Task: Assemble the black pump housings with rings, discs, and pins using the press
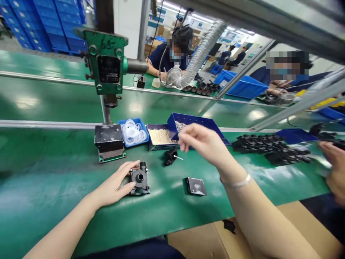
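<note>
My left hand (pixel 120 185) grips the left side of a black plastic housing (pixel 141 181), which lies on the green bench with its round central port facing up. Fingers bent together in a pinch, my right hand (pixel 201 142) hovers in front of a dark blue bin (pixel 194 122) of small metal parts. Anything between those fingertips is too small to make out. Below and left of that hand sits another black plastic part (pixel 170 157) with a thin white stick beside it. A small black block (pixel 196 186) lies nearer to me.
A green press head (pixel 106 64) stands over a black block base (pixel 109 142). Beside it are a blue tray (pixel 134 131) of white rings and a bin (pixel 161 138) of small beige pieces. Black parts (pixel 266 145) are piled right, near a co-worker's hand (pixel 335 169).
</note>
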A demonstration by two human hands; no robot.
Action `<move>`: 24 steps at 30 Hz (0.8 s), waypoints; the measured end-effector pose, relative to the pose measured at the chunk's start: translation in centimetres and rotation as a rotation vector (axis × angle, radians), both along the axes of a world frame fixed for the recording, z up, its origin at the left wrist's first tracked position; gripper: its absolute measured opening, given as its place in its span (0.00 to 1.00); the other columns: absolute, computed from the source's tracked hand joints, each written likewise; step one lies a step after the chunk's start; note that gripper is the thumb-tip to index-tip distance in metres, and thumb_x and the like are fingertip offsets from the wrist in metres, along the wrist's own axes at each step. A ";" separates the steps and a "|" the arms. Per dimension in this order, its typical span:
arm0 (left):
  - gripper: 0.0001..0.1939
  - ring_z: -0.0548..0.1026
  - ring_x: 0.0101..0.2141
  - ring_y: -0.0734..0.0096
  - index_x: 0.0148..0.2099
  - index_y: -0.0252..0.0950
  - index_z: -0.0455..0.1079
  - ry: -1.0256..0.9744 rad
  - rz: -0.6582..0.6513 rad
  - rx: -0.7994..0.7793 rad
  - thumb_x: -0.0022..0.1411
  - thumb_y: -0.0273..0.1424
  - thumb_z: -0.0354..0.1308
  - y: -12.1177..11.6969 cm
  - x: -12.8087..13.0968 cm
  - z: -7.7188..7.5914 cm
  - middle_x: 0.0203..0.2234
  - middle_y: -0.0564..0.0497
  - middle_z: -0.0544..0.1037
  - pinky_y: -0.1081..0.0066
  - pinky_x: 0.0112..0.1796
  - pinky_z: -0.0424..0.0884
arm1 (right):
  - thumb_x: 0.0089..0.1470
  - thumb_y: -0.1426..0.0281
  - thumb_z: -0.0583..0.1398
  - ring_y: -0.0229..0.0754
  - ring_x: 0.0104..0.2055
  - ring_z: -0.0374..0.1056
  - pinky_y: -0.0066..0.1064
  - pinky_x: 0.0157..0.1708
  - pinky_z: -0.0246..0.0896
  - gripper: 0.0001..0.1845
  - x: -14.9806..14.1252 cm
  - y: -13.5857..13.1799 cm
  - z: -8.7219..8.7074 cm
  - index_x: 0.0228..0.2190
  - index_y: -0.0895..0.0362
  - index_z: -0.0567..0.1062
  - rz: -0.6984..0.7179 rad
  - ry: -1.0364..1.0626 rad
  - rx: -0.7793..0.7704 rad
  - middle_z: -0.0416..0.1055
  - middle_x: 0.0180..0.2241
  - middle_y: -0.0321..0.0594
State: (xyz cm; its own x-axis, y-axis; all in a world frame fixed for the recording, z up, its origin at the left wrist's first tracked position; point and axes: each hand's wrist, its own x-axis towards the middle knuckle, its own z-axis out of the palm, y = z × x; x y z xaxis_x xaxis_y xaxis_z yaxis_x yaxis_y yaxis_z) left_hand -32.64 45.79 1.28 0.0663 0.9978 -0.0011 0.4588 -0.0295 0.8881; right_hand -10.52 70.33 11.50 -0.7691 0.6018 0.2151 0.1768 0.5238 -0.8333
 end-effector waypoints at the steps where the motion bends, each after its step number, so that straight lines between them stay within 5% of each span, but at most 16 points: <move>1: 0.29 0.59 0.65 0.60 0.72 0.50 0.44 -0.005 -0.008 0.000 0.74 0.39 0.46 0.0 0.0 0.0 0.67 0.47 0.57 0.57 0.65 0.57 | 0.63 0.64 0.61 0.36 0.25 0.70 0.27 0.27 0.67 0.09 0.3 -2.3 0.0 0.33 0.56 0.73 0.103 -0.058 0.026 0.74 0.27 0.36; 4: 0.31 0.60 0.65 0.61 0.72 0.52 0.44 -0.046 -0.017 0.037 0.73 0.42 0.48 0.0 0.0 -0.2 0.66 0.48 0.57 0.60 0.63 0.61 | 0.65 0.69 0.59 0.37 0.34 0.72 0.28 0.36 0.67 0.06 0.7 -7.7 -1.1 0.37 0.55 0.76 0.369 -0.174 0.188 0.76 0.33 0.38; 7: 0.46 0.58 0.66 0.56 0.73 0.50 0.42 -0.022 -0.026 0.057 0.61 0.47 0.64 0.0 0.1 -0.5 0.67 0.46 0.55 0.59 0.64 0.60 | 0.66 0.71 0.58 0.39 0.38 0.71 0.29 0.39 0.66 0.06 0.5 -10.1 -3.2 0.41 0.56 0.76 0.482 -0.231 0.235 0.75 0.38 0.40; 11: 0.54 0.58 0.66 0.56 0.73 0.49 0.41 0.090 -0.004 0.030 0.54 0.42 0.71 -0.1 0.4 -0.7 0.68 0.46 0.54 0.58 0.66 0.57 | 0.67 0.72 0.57 0.41 0.39 0.71 0.31 0.40 0.66 0.06 0.0 -10.5 -4.8 0.43 0.56 0.74 0.487 -0.296 0.301 0.73 0.40 0.42; 24: 0.51 0.64 0.63 0.56 0.73 0.48 0.41 0.128 0.005 0.038 0.57 0.36 0.69 0.0 0.5 -0.5 0.65 0.45 0.59 0.57 0.63 0.62 | 0.69 0.71 0.53 0.42 0.39 0.70 0.33 0.41 0.67 0.08 0.0 -10.8 -4.4 0.43 0.57 0.72 0.499 -0.406 0.392 0.71 0.38 0.42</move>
